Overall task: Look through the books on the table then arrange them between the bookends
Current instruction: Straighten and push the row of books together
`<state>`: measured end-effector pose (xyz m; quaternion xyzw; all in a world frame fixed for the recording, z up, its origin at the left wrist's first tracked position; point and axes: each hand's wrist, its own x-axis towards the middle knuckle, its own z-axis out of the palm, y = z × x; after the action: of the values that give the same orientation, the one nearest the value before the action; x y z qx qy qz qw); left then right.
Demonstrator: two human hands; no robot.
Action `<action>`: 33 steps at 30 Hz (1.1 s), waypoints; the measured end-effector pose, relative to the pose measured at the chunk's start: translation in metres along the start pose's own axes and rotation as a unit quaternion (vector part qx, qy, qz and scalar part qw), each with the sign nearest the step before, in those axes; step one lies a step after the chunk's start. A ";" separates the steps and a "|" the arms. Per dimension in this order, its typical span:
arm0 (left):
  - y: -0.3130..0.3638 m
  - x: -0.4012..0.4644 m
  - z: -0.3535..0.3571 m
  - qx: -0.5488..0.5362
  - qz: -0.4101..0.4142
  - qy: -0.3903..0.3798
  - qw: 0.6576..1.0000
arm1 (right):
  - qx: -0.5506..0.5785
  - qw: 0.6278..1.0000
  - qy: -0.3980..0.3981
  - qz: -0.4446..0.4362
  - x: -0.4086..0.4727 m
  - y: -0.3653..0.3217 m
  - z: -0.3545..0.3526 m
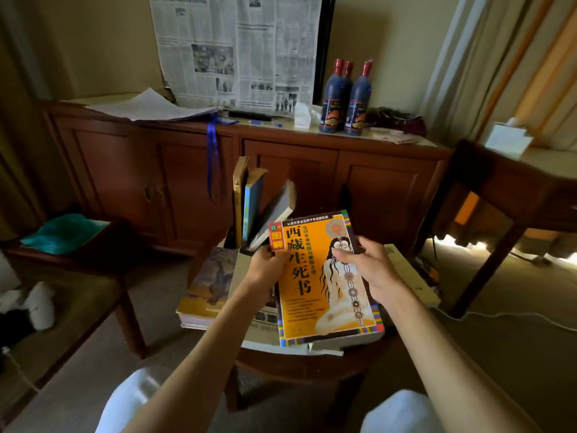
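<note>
both hands clamp the orange book (324, 276) over the low table (299, 364): left hand (265, 270) on its left edge, right hand (368, 270) on its right edge with the thumb across the cover. under it lie flat books (212, 289). beyond, three books (259, 207) stand leaning by a dark bookend (230, 235).

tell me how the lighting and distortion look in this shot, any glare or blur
Head view: dim, warm room light, brightest at the curtain on the right; wide-angle bending bows the cabinet top and room edges; no strong glare, only a bright strip on the floor under the side table; the orange book held in both hands is sharp enough to read, while the frame corners are soft and dark.
</note>
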<state>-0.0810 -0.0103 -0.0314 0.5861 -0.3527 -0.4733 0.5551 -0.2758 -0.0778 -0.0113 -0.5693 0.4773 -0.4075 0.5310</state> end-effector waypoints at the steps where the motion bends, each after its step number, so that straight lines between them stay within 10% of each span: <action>1: -0.006 0.002 0.005 0.046 0.000 -0.023 0.999 | -0.013 1.000 0.017 0.015 0.002 0.009 -0.006; 8: -0.031 0.003 -0.004 0.257 0.057 -0.111 0.958 | -0.147 0.988 0.035 0.007 0.033 0.043 -0.011; 14: -0.032 0.010 -0.077 0.352 0.061 0.036 0.933 | -0.443 0.891 0.087 -0.054 0.044 0.054 0.026; 20: -0.053 0.012 -0.139 0.428 -0.029 0.196 0.882 | -0.434 0.868 0.034 -0.239 0.022 0.045 0.093; 26: -0.083 -0.006 -0.159 0.257 -0.163 0.179 0.936 | -0.444 0.834 -0.194 -0.262 -0.002 0.045 0.171; 33: -0.087 0.000 -0.189 0.110 -0.174 0.201 0.958 | -0.562 0.741 -0.283 -0.236 -0.003 0.067 0.214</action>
<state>0.0884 0.0611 -0.1295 0.7786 -0.1761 -0.3935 0.4560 -0.0761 -0.0275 -0.0996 -0.9481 0.2974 0.0020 0.1124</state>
